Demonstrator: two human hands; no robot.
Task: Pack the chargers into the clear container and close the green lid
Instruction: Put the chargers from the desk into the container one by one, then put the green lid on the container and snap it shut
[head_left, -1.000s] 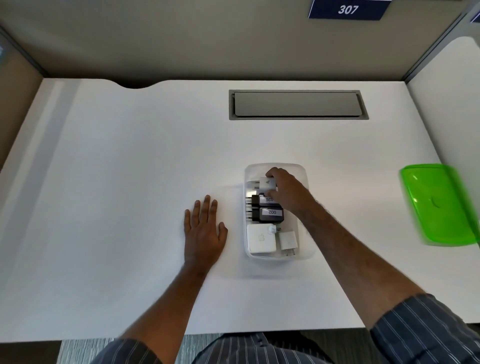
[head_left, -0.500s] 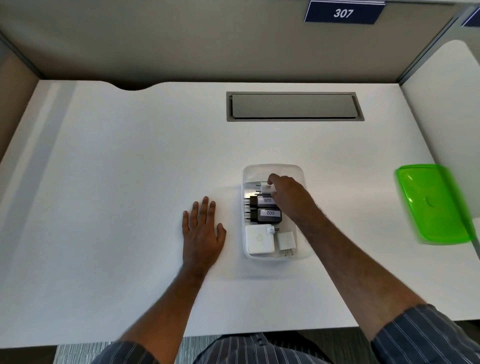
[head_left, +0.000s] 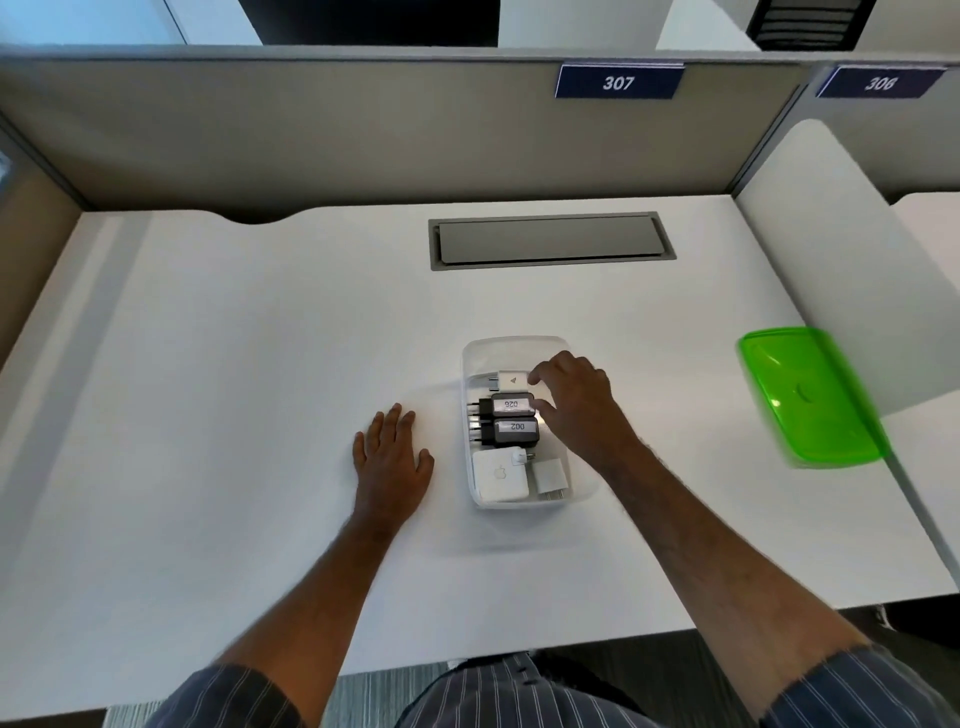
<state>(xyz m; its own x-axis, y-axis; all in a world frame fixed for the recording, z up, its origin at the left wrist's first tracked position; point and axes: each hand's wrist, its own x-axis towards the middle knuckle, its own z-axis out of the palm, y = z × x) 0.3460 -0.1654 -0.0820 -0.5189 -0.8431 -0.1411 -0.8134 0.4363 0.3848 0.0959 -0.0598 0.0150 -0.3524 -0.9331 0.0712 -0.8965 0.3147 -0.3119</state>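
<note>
A clear, round-cornered plastic container sits mid-bench, long axis running away from the person. Inside lie white and black chargers, prongs pointing left. The right hand hovers with loosely curled, empty fingers; the left hand lies flat, fingers spread. The glossy green lid rests well right
</note>
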